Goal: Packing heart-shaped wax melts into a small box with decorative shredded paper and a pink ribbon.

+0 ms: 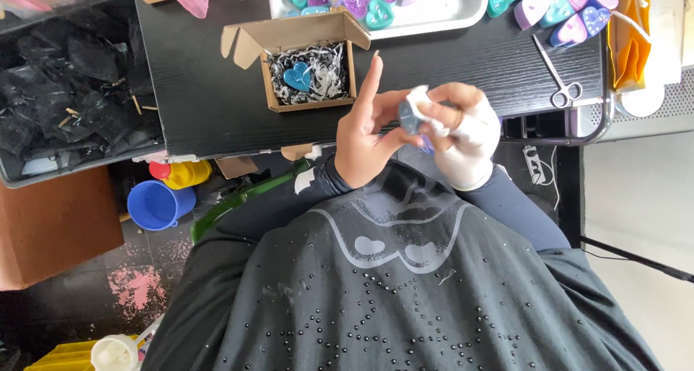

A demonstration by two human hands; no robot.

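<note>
Black counter [217, 103], open box [307, 64] near its front edge. Past that edge, both hands — left [365, 136], right [463, 136] with a white cloth [419, 96] — pinch a blue heart candle [409, 116]; a slip would likely drop it lapward.

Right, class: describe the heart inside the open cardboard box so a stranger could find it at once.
Start at the black wooden table. On it, below the white tray, sits an open brown cardboard box of shredded paper. The teal glittery heart lies there alone, unlike the hearts crowded by the tray.
</note>
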